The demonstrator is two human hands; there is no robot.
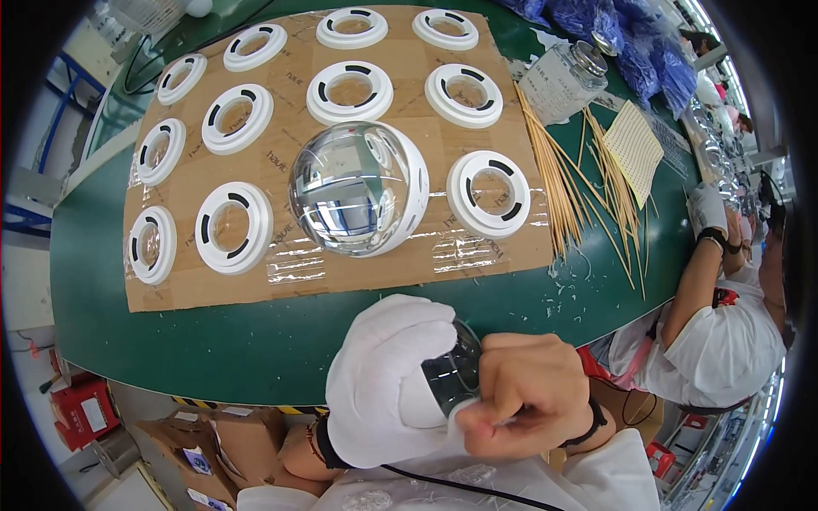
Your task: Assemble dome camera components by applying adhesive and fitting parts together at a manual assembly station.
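Note:
My left hand (383, 383), in a white glove, is wrapped round a clear globe (450, 375) in front of my body, at the table's near edge. A white rim shows at the globe's lower side, partly covered by my fingers. My bare right hand (528, 387) is closed against that rim, fingers curled and pressed together; whatever they pinch is hidden. Beyond my hands, a larger-looking clear globe (349, 192) rests on a white ring base on the cardboard sheet (358, 285). Several white ring bases with black pads, such as one ring base (464, 194), lie round it in rows.
Thin wooden sticks (554, 183) lie right of the cardboard, beside a glass jar (567, 81) and a yellow dotted sheet (632, 149). Blue plastic bags (652, 64) are heaped at the far right. A co-worker (711, 332) sits at the right. Cardboard boxes (243, 443) stand below the green table (256, 349).

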